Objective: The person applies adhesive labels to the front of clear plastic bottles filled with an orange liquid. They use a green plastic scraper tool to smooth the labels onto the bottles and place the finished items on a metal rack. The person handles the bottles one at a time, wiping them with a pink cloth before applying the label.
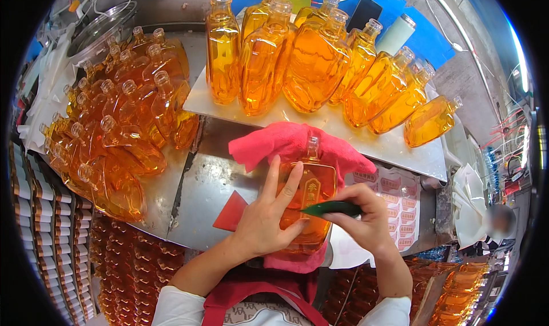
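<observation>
A glass bottle of amber liquid lies on its back on a pink cloth, its neck pointing away from me. A label with outlined characters sits on its upper face. My left hand rests on the bottle's left side, fingers stretched and spread, thumb across its lower part. In my right hand is a dark green flat scraper, pinched between thumb and fingers. Its pointed tip meets the label's lower end. Left of the bottle, partly behind my left hand, lies a red triangular piece.
Several filled bottles stand on a raised white board at the back. Many more bottles crowd the left. A sheet of pink labels lies at the right. A pale green cylinder and a dark phone-like slab are behind.
</observation>
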Demonstrator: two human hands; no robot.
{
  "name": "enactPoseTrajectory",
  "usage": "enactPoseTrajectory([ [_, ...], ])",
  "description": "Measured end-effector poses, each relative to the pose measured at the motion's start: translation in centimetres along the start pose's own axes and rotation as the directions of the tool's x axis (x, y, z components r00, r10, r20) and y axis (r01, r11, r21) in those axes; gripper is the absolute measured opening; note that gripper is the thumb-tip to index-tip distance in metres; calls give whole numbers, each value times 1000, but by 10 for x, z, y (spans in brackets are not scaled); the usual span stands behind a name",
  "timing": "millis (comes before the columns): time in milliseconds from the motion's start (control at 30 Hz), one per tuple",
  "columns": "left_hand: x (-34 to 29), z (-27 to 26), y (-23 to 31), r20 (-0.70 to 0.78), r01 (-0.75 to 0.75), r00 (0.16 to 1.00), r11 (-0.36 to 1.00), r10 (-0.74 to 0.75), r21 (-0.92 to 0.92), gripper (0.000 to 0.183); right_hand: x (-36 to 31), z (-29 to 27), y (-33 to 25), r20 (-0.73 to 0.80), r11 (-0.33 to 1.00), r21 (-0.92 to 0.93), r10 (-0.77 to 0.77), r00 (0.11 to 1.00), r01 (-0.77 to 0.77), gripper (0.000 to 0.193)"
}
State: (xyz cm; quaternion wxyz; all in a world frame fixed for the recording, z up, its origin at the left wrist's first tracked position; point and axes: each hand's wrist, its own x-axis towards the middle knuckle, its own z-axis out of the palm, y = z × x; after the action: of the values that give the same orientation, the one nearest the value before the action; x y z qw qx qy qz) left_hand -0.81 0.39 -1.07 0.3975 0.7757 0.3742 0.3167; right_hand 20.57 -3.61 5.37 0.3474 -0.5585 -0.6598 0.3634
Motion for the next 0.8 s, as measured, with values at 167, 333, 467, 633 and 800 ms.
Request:
enactPoseTrajectory([
  [167,2,5,-4,-60,-97,993,995,97,4,108,70,4,-3,-114,979,-104,-188,976,177,27],
  [333,0,6,-7,-62,-78,995,997,76,-29,112,69,3,-13,25,992,-2,-123,992,123,23],
  [467,0,7,-5,-31,-67,997,995,65,-71,116,90,-4,4,-215,936,-244,-309,926,256,24],
  [633,-4,5,-14,-19,-74,997,997,73,-38,124,24,-1,16,67,778,-360,-530,846,516,27],
  [800,-39,-27,-13,127,-4,992,995,17,-105,136,-44,18,-3,112,874,-246,-403,908,418,25],
])
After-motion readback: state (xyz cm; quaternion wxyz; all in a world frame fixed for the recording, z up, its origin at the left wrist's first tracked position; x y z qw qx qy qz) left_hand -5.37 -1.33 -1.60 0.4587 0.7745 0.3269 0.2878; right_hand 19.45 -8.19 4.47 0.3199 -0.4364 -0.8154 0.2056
